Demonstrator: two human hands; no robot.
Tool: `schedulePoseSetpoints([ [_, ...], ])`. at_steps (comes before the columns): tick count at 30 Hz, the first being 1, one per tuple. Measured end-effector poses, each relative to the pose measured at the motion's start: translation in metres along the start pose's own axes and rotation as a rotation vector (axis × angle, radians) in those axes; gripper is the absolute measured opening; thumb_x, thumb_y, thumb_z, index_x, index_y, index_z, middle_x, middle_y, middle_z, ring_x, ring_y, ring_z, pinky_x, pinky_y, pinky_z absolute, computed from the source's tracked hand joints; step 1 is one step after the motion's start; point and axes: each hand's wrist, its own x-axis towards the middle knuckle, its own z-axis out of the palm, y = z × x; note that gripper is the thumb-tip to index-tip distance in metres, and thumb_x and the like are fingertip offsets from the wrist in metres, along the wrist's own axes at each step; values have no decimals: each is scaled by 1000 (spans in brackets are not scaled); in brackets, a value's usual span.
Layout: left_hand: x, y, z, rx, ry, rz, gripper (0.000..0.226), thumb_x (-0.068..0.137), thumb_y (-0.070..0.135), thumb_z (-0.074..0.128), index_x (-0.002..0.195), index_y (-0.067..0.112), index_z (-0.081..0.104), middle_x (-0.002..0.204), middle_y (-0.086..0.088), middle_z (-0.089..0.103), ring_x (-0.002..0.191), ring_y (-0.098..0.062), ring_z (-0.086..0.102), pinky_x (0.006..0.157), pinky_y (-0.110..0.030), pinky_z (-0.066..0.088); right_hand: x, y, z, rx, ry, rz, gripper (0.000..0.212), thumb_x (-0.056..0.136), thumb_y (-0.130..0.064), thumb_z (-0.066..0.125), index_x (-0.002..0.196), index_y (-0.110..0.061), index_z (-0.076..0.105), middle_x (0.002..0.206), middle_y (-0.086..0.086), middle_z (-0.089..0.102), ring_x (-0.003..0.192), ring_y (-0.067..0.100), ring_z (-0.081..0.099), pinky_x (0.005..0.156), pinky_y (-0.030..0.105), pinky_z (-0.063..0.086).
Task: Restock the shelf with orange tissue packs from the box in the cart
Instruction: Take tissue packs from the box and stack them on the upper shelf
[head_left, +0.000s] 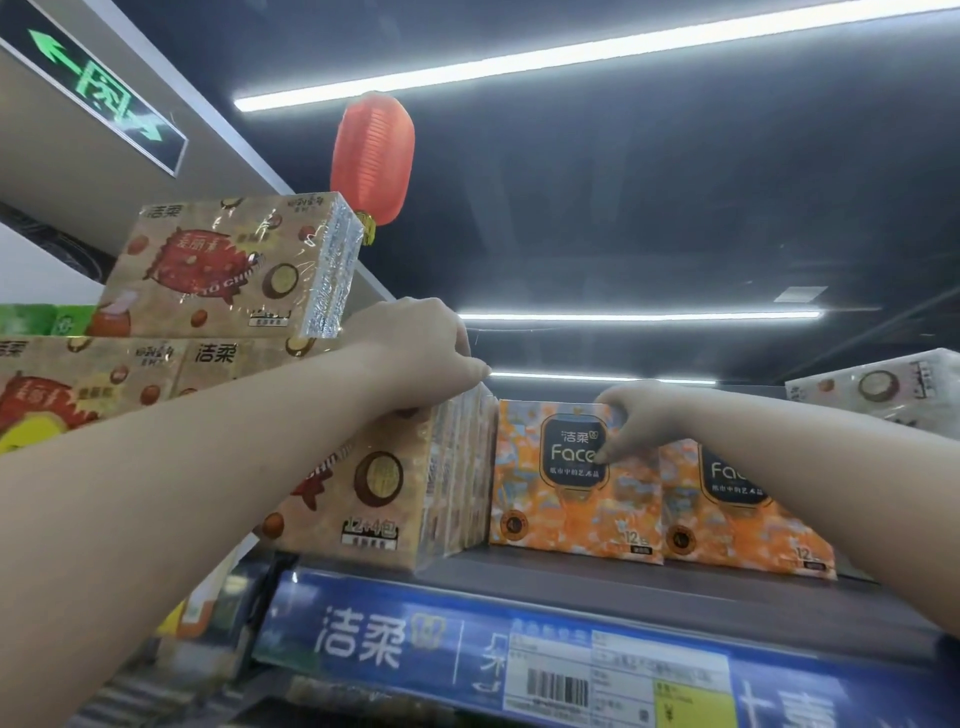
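Note:
Two orange tissue packs stand side by side on the top shelf (623, 587). My right hand (631, 418) holds the left orange pack (561, 499) at its upper front, thumb low on the label and fingers curled over its top edge. The second orange pack (748, 514) stands to its right, partly behind my right forearm. My left hand (421, 343) rests curled on the top corner of a tan nut-print tissue pack (395, 493) that stands directly left of the orange pack. The cart and box are out of view.
More tan nut-print packs (228, 270) are stacked at the left, one tilted on top. A white nut-print pack (878, 389) lies at the far right. A blue price strip (363, 639) runs along the shelf edge. A red lantern (371, 156) hangs overhead.

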Motion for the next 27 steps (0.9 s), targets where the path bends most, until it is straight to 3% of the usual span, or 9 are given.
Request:
schedulePoseSetpoints([
  [8, -5, 0, 1, -87, 43, 45, 31, 86, 55, 53, 100, 31, 68, 101, 13, 64, 91, -8, 48, 75, -27, 41, -2, -3, -5, -58, -11, 4, 73, 77, -41, 74, 138, -18, 43, 134, 2, 52, 119, 21, 51, 92, 30, 44],
  [12, -5, 0, -2, -136, 22, 44, 33, 87, 54, 51, 99, 29, 68, 93, 14, 60, 90, -9, 51, 73, -27, 39, -12, -11, -15, -109, 44, 2, 81, 80, -46, 70, 146, -16, 34, 148, 4, 40, 135, 25, 39, 107, 37, 37],
  [17, -1, -7, -7, -301, 44, 40, 36, 86, 43, 55, 95, 13, 73, 95, -2, 72, 92, -20, 63, 82, -36, 52, -41, -22, -31, -117, 91, -9, 74, 83, -47, 66, 144, -17, 37, 147, 4, 41, 134, 24, 40, 107, 36, 36],
  [19, 0, -5, -8, -258, 64, 46, 41, 88, 44, 53, 94, 9, 72, 96, -7, 72, 94, -23, 63, 84, -39, 52, -56, -25, -37, -128, 102, -7, 72, 84, -46, 64, 144, -17, 37, 148, 3, 41, 135, 23, 39, 108, 35, 35],
  [22, -4, 5, -6, -123, 99, 80, 39, 89, 49, 50, 103, 17, 69, 113, -3, 64, 108, -26, 56, 90, -39, 44, -79, -26, -43, -135, 120, 16, 68, 87, -42, 63, 145, -16, 36, 148, 3, 40, 136, 22, 38, 109, 33, 32],
  [27, -22, 22, 1, 20, 129, 276, 43, 89, 51, 47, 114, 20, 65, 121, -4, 58, 114, -27, 51, 98, -42, 36, -123, -29, -48, -144, 123, 94, 67, 88, -42, 62, 144, -16, 37, 147, 2, 41, 135, 21, 39, 108, 34, 33],
])
